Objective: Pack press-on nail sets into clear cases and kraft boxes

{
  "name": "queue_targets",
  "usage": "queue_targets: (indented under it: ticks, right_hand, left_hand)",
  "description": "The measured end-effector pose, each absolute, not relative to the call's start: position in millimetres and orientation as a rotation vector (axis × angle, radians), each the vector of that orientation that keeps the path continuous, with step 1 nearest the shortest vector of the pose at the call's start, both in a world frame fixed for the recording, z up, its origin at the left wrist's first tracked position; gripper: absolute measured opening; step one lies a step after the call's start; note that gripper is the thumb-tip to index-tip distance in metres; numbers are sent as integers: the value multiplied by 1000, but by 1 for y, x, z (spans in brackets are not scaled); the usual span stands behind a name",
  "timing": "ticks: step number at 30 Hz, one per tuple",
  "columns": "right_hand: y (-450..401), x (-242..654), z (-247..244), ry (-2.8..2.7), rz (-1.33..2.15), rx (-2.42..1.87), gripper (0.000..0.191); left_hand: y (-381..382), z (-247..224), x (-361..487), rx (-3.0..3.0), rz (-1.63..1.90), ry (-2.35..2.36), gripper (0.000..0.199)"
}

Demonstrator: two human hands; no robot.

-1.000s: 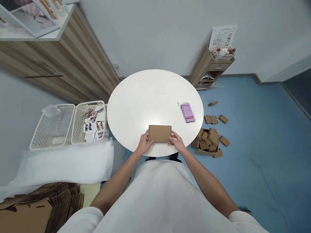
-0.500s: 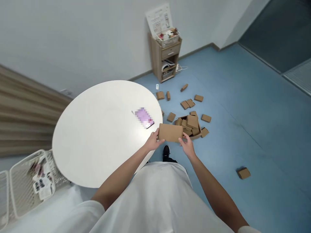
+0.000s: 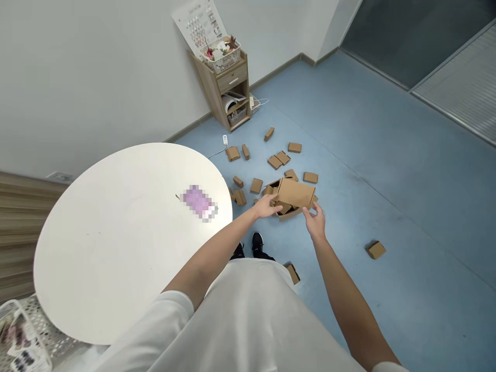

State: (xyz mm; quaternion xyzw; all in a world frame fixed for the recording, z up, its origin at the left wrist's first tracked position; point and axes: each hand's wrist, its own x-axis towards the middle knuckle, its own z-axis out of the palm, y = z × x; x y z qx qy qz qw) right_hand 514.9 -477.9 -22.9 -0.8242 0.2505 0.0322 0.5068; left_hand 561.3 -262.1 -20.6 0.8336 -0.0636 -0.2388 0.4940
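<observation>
A flat brown cardboard box (image 3: 296, 192) is held out in front of me, tilted down to the right. My left hand (image 3: 267, 206) grips its lower left corner, thumb apart from the fingers. At the lower right corner, my right hand (image 3: 315, 221) has its fingers and thumb closed on the edge. Below, a larger open carton (image 3: 289, 217) full of small cardboard boxes stands on the floor, partly hidden by the held box and my left hand.
Several small cardboard boxes (image 3: 256, 185) lie scattered over the blue floor (image 3: 387, 170). A round white table (image 3: 127, 232) stands at my left, with a blurred-out purple object (image 3: 198, 201) on it. A wooden cabinet (image 3: 225, 93) is against the wall, and a white basket (image 3: 42, 346) sits lower left.
Both hands have carried the cardboard box right and forward, from beside the table edge to above the open carton. The box has tilted, and my view has shifted to the right.
</observation>
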Motion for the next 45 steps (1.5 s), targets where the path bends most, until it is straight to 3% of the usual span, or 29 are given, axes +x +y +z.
queue_targets:
  ticks: [13,23,37,45]
  right_hand:
    - [-437,524,-27,415,153,-2083,59]
    - [-317,525,-11,-163,463,-2024,55]
    - [-124,385,8,-813,1072,-1816,40]
    - [-40,284,10,-1027,1301,-1777,34]
  left_hand:
    - [-184,-6,487,1940,-552,228,59]
    - [-103,15,370,1783,-248,730,55]
    - [-14,15,175,1607,233,1179,49]
    - [29,10,56,1556,275,1325,52]
